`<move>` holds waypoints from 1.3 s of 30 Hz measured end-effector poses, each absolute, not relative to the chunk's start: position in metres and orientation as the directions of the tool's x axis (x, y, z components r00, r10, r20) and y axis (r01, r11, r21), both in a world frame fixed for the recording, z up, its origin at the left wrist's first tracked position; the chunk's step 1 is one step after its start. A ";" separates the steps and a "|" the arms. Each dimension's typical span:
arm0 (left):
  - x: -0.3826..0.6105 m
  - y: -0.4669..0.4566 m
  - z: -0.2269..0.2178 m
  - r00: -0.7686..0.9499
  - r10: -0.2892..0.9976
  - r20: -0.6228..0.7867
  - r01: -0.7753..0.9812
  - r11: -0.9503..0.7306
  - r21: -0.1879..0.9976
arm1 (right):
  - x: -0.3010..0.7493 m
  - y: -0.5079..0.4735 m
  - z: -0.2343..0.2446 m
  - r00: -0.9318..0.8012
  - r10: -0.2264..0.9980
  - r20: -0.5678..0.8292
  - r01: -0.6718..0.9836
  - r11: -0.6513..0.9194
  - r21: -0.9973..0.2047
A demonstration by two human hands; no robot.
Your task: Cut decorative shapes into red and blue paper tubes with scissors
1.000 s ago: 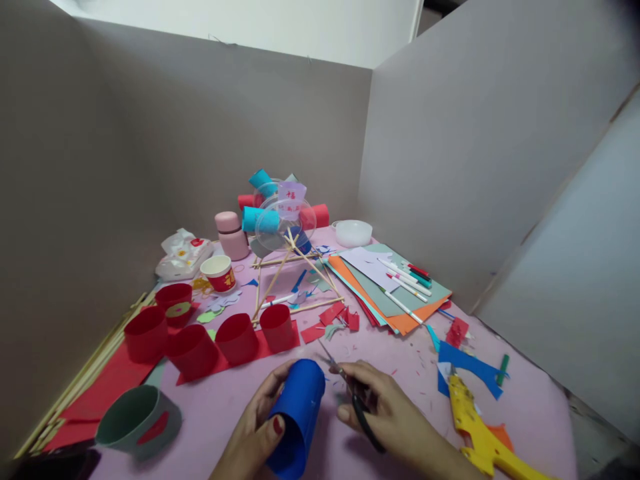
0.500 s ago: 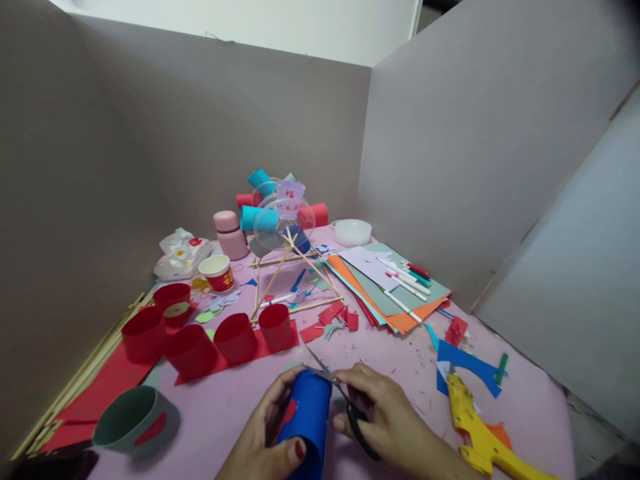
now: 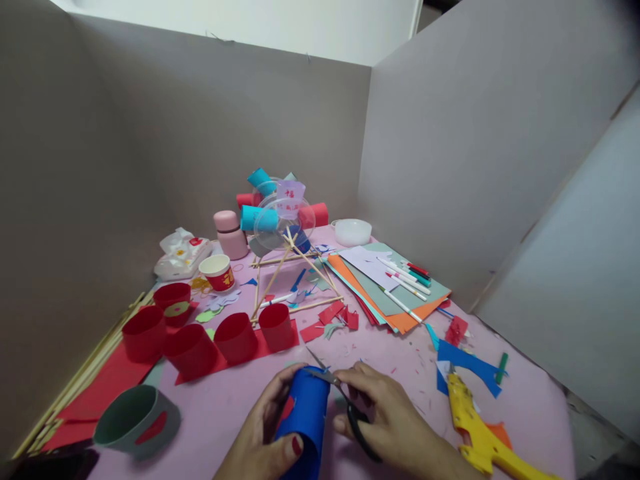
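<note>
A blue paper tube (image 3: 307,413) with a red patch on its side is gripped in my left hand (image 3: 267,427), thumb across its near end. My right hand (image 3: 375,413) is closed round the black handles of a pair of scissors (image 3: 356,427). The scissor blades lie at the far rim of the tube, one blade passing over it. To the left, several red paper cups (image 3: 190,353) stand on red paper strips (image 3: 100,387). A grey-green paper cup (image 3: 137,423) with a red patch stands nearest me on that side.
A stick frame (image 3: 287,267) carries a wheel of coloured paper tubes (image 3: 260,219). Paper sheets (image 3: 420,310) with markers (image 3: 407,285) lie at right, a yellow glue gun (image 3: 473,427) nearer me. A pink flask (image 3: 231,237), white bowl (image 3: 353,233) and tissue pack (image 3: 183,257) stand at the back.
The blue tube and my left hand have shifted very slightly to the left. The scissors stay at the tube's far rim, almost unmoved.
</note>
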State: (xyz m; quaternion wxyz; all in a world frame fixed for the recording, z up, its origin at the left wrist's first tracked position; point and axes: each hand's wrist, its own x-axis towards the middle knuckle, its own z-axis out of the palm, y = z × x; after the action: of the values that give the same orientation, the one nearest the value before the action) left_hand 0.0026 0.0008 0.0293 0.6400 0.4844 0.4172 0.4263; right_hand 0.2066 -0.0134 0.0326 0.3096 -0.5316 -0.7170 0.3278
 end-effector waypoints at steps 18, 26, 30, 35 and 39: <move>-0.002 0.004 0.028 0.303 0.943 -0.140 -0.097 0.176 0.980 | 0.210 -0.007 0.022 -0.188 0.978 0.086 0.461 0.165 -0.872; -0.008 0.011 0.021 0.430 0.900 -0.074 -0.055 0.107 0.993 | 0.208 -0.012 0.034 -0.260 0.963 0.067 0.606 0.216 -0.765; -0.003 0.006 0.026 0.364 0.928 -0.071 -0.100 0.115 0.988 | 0.207 -0.012 0.033 -0.249 0.966 0.067 0.618 0.211 -0.757; -0.004 0.005 0.023 0.341 0.936 -0.091 -0.109 0.135 0.985 | 0.207 -0.010 0.029 -0.230 0.970 0.079 0.612 0.207 -0.763; -0.008 0.008 0.018 0.366 0.926 -0.093 -0.091 0.135 0.987 | 0.208 -0.010 0.025 -0.220 0.972 0.079 0.611 0.201 -0.765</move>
State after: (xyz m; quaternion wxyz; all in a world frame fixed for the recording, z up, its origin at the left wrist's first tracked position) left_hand -0.0079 0.0076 0.0177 0.6392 0.5238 0.3986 0.3976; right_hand 0.2082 -0.0096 0.0245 0.2923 -0.5518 -0.7175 0.3086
